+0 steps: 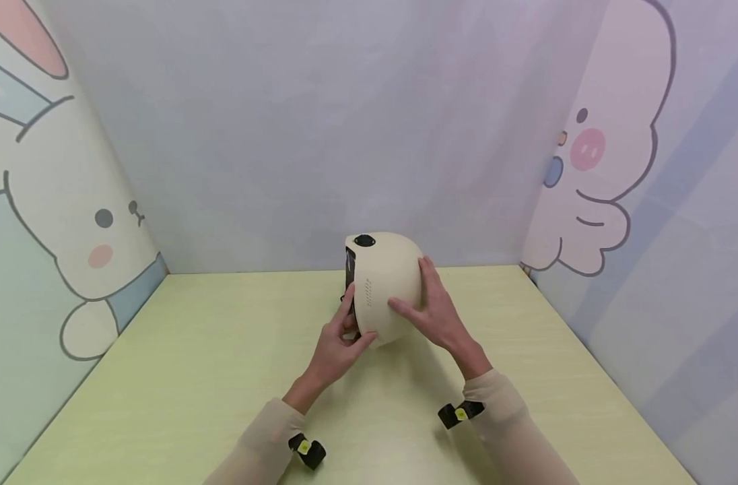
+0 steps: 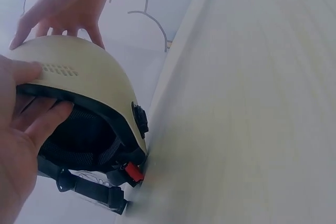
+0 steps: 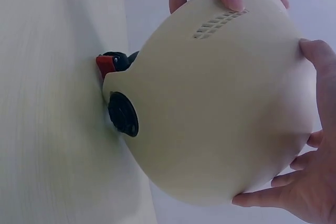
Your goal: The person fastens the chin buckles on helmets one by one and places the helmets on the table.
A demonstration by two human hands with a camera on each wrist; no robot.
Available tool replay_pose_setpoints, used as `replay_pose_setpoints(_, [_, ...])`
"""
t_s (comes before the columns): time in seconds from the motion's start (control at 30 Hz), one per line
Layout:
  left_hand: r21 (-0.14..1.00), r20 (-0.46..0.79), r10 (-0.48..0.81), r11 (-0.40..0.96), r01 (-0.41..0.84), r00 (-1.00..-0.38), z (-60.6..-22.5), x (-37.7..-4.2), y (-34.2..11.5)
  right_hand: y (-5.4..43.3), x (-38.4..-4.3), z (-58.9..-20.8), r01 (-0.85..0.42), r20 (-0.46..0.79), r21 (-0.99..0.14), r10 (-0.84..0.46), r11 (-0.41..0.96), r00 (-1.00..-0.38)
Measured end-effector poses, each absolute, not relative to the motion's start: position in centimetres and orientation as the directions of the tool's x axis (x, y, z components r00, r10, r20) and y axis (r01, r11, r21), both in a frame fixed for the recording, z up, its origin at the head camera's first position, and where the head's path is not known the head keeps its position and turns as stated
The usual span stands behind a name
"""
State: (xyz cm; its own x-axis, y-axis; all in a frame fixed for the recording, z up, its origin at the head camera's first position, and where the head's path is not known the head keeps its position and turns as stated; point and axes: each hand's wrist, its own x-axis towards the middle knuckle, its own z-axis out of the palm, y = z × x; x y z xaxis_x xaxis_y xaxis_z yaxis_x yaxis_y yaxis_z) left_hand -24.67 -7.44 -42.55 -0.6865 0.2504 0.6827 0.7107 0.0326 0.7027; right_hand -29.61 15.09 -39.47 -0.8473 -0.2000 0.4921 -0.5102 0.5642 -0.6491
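A cream helmet [image 1: 388, 286] is tipped on its side, with its black-lined opening facing left in the head view. My left hand [image 1: 334, 351] grips the rim, thumb on the outer shell and fingers inside the opening. My right hand [image 1: 440, 316] holds the rounded crown from the other side, thumb and fingers spread over it. A black round pivot [image 3: 123, 114] sits on the shell's side, and slotted vents [image 3: 218, 24] lie near the left thumb. Below the opening in the left wrist view hang a black chin strap [image 2: 89, 188] and a red buckle [image 2: 133, 172].
The pale yellow-green table [image 1: 223, 377] extends around the helmet. Behind it stands a plain pale wall [image 1: 314, 135], with cartoon-printed panels on the left [image 1: 54, 256] and right [image 1: 623, 168]. Both wrists carry black camera straps.
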Motion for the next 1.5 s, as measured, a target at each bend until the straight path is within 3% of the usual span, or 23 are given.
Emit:
replay_pose_setpoints(0.27, [0.679, 0.694, 0.255, 0.076, 0.73, -0.673, -42.0, -24.6, -7.5, 15.4, -29.5, -39.4, -0.48, 0.481, -0.649, -0.171, 0.591, -0.86])
replay_pose_setpoints(0.47, [0.699, 0.674, 0.247, 0.093, 0.709, -0.696, -41.7, -24.5, -7.7, 15.8, -29.4, -39.2, -0.487, 0.474, -0.632, -0.195, 0.603, -0.858])
replay_pose_setpoints(0.8, [0.746, 0.617, 0.232, 0.134, 0.653, -0.752, -44.8, -26.6, -7.9, 15.9, -29.4, -39.1, -0.492, 0.482, -0.632, -0.194, 0.599, -0.855])
replay_pose_setpoints(1.2, [0.755, 0.597, 0.244, 0.15, 0.638, -0.764, -45.0, -26.8, -8.2, 15.5, -29.5, -39.5, -0.5, 0.49, -0.63, -0.194, 0.594, -0.85])
replay_pose_setpoints(1.43, [0.658, 0.652, 0.307, 0.226, 0.719, -0.693, -41.8, -24.4, -7.6, 15.7, -29.4, -39.1, -0.469, 0.468, -0.622, -0.182, 0.627, -0.865])
replay_pose_setpoints(1.5, [0.628, 0.664, 0.317, 0.255, 0.735, -0.677, -42.6, -25.0, -7.6, 15.8, -29.4, -39.1, -0.458, 0.464, -0.62, -0.173, 0.637, -0.869])
